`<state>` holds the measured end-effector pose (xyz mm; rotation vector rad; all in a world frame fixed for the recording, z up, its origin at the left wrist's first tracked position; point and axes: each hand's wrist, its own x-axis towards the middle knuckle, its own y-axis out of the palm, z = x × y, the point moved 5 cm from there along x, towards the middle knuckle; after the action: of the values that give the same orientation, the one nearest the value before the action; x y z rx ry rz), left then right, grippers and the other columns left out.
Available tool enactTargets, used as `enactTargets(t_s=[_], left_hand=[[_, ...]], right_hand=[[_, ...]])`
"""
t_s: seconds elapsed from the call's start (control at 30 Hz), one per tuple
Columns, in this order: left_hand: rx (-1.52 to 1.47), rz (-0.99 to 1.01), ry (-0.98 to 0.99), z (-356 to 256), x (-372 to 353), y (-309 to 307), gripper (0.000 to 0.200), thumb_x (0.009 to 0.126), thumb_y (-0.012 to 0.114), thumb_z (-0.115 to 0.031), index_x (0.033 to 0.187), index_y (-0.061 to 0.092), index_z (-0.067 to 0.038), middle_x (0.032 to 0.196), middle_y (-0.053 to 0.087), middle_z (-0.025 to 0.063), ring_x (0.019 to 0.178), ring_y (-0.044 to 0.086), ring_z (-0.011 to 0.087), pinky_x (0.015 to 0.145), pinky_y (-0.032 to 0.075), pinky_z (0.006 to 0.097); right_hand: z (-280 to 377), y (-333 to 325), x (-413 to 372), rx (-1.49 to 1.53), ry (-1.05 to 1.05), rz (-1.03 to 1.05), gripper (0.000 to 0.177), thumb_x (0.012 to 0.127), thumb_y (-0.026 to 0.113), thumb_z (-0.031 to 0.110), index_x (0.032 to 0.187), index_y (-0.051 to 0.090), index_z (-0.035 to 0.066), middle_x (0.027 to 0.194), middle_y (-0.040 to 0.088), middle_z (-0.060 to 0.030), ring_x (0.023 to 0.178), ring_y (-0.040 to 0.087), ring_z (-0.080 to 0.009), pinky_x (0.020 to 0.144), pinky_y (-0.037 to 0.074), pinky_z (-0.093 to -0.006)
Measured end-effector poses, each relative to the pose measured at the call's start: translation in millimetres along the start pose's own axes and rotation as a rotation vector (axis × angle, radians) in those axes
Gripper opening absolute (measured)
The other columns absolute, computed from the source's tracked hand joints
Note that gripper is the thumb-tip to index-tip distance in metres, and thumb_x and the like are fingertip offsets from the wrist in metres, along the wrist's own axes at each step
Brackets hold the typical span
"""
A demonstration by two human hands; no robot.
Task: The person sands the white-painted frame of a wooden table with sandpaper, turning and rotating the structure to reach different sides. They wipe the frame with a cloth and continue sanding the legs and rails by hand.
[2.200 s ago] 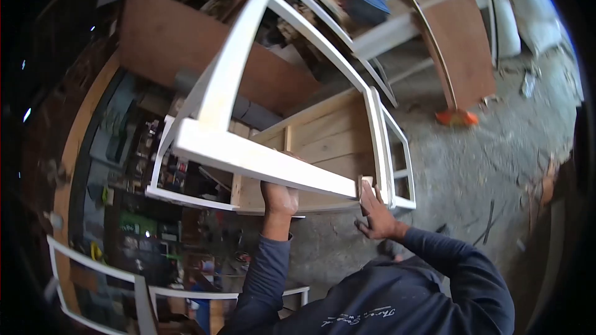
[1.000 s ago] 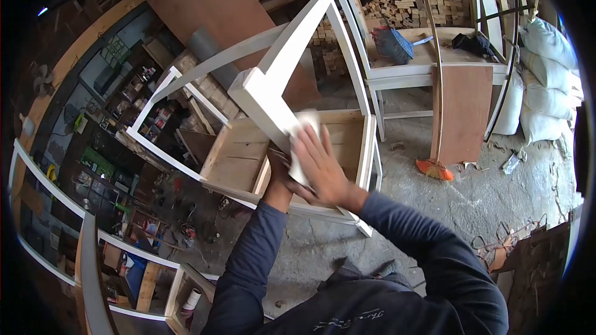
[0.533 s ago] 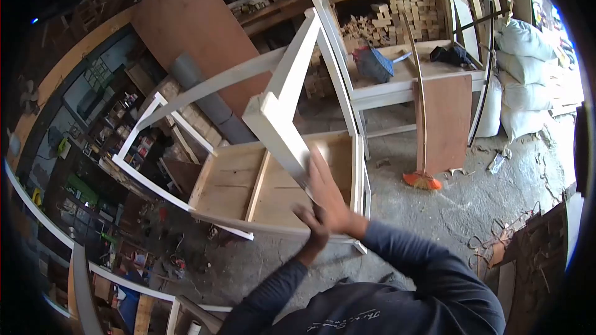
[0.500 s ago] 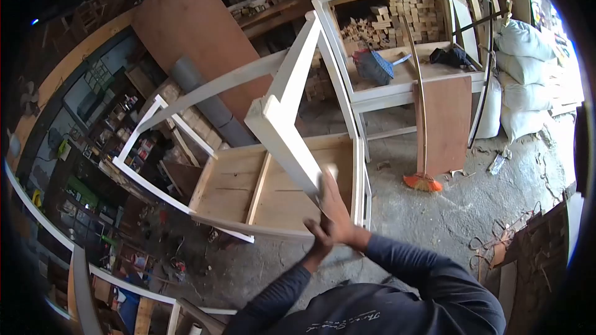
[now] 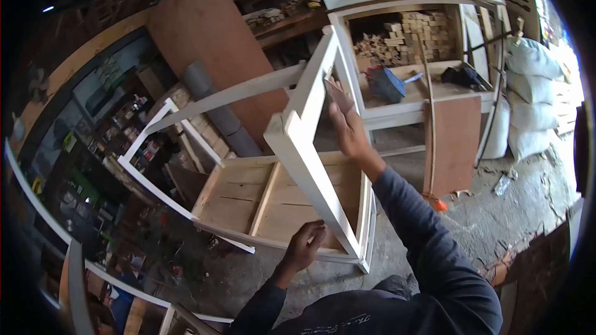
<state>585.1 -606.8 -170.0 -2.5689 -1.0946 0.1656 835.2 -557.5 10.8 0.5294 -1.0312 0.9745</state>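
Observation:
A white-painted wooden frame [image 5: 320, 177] with an unpainted slatted base stands tilted in view before me. My right hand [image 5: 352, 131] is raised beside the frame's top rail [image 5: 315, 84], fingers pressing a brown piece of sandpaper [image 5: 339, 95] toward the rail's right side. Lower down, my left hand [image 5: 303, 247] is curled closed near the foot of the near post, overlapping the edge of the base panel [image 5: 292, 211]. What its fingers hold, if anything, is hidden.
Behind stands another white frame [image 5: 410, 108] with stacked wood blocks [image 5: 428, 34] and a blue bag-like item [image 5: 386, 84]. White sacks [image 5: 534, 93] are piled at right. A brown board [image 5: 455, 149] leans there. More white frame parts [image 5: 124, 282] lie at lower left.
My right hand has moved up and away from the near post to the top rail, with the sandpaper now showing. My left hand has parted from it and dropped lower left.

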Motion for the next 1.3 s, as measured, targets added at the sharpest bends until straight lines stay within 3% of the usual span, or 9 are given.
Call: enactTargets(t_s=[0.2,0.4,0.53,0.77,0.93,1.0,1.17,1.2,1.3], left_hand=[[-0.047,-0.404,0.592,-167.1,22.5,6.7,0.064,0.095,0.069,-0.023,0.139,0.036,0.010,0.133,0.050,0.0243,0.125,0.051,0.0244,0.104,0.041,0.0391],[0.382,-1.050,0.395,-160.9,47.8,22.8,0.036,0.105,0.046,-0.015,0.130,0.040,0.009,0.114,0.066,0.0258,0.095,0.068,0.0292,0.081,0.054,0.0380],[0.450,-1.254,0.462,-175.9,40.2,34.7,0.038,0.106,0.047,-0.026,0.126,0.051,0.005,0.087,0.071,0.0146,0.074,0.066,0.0241,0.066,0.050,0.0340],[0.609,-1.257,0.305,-159.6,32.3,51.9,0.043,0.106,0.042,-0.021,0.139,0.041,0.007,0.093,0.065,0.0206,0.072,0.061,0.0272,0.069,0.048,0.0391],[0.635,-1.384,0.302,-132.4,36.7,55.3,0.036,0.106,0.040,-0.020,0.133,0.042,0.005,0.084,0.065,0.0229,0.072,0.066,0.0374,0.064,0.048,0.0449],[0.666,-1.407,0.252,-147.7,40.4,54.7,0.033,0.107,0.041,-0.023,0.127,0.045,0.003,0.084,0.065,0.0257,0.076,0.067,0.0438,0.066,0.050,0.0473],[0.594,-1.457,0.219,-133.0,44.8,58.7,0.029,0.105,0.049,-0.023,0.118,0.049,0.004,0.086,0.063,0.0297,0.081,0.063,0.0521,0.068,0.049,0.0514],[0.612,-1.469,0.178,-135.8,47.7,64.0,0.029,0.105,0.051,-0.022,0.117,0.050,0.004,0.087,0.062,0.0304,0.082,0.062,0.0532,0.068,0.049,0.0517],[1.089,-1.453,0.283,-128.2,52.0,76.7,0.031,0.099,0.059,-0.017,0.116,0.049,0.007,0.088,0.063,0.0304,0.080,0.062,0.0536,0.069,0.050,0.0529]], right_hand=[[46.4,7.4,9.0,0.105,-0.382,0.253,0.050,0.098,0.054,0.025,0.146,0.054,0.012,0.155,0.046,-0.0150,0.151,0.032,-0.0336,0.125,0.012,-0.0546],[-27.1,-18.3,69.5,0.131,-0.229,-0.015,0.050,0.102,0.044,0.014,0.150,0.044,-0.001,0.157,0.040,-0.0219,0.149,0.033,-0.0390,0.125,0.012,-0.0468],[36.6,10.1,2.0,0.061,-0.719,0.496,0.064,0.090,0.054,0.025,0.154,0.046,0.018,0.163,0.037,-0.0072,0.153,0.028,-0.0330,0.124,0.014,-0.0568],[-83.2,-12.5,68.1,0.257,-0.117,-0.170,0.049,0.106,0.044,0.020,0.149,0.044,-0.003,0.157,0.041,-0.0211,0.150,0.030,-0.0378,0.124,0.014,-0.0476],[52.0,14.0,-16.0,0.184,-0.714,0.552,0.064,0.089,0.058,0.029,0.152,0.048,0.024,0.163,0.038,-0.0009,0.152,0.030,-0.0253,0.123,0.008,-0.0635],[26.4,6.9,10.7,0.020,-0.802,0.434,0.058,0.094,0.055,0.025,0.151,0.049,0.020,0.160,0.042,-0.0006,0.152,0.030,-0.0258,0.123,0.003,-0.0628],[-62.6,-11.6,65.1,-0.111,0.018,-0.104,0.049,0.108,0.040,0.019,0.152,0.040,-0.002,0.162,0.036,-0.0150,0.152,0.030,-0.0293,0.124,0.001,-0.0462],[-48.6,6.7,51.0,0.491,-0.031,-0.174,0.055,0.110,0.036,0.025,0.155,0.030,-0.004,0.166,0.024,-0.0171,0.152,0.027,-0.0293,0.125,0.005,-0.0387],[50.6,22.6,-16.6,-0.012,-0.516,0.415,0.070,0.103,0.048,0.041,0.157,0.030,0.000,0.167,0.021,-0.0204,0.155,0.020,-0.0321,0.125,0.013,-0.0518]])
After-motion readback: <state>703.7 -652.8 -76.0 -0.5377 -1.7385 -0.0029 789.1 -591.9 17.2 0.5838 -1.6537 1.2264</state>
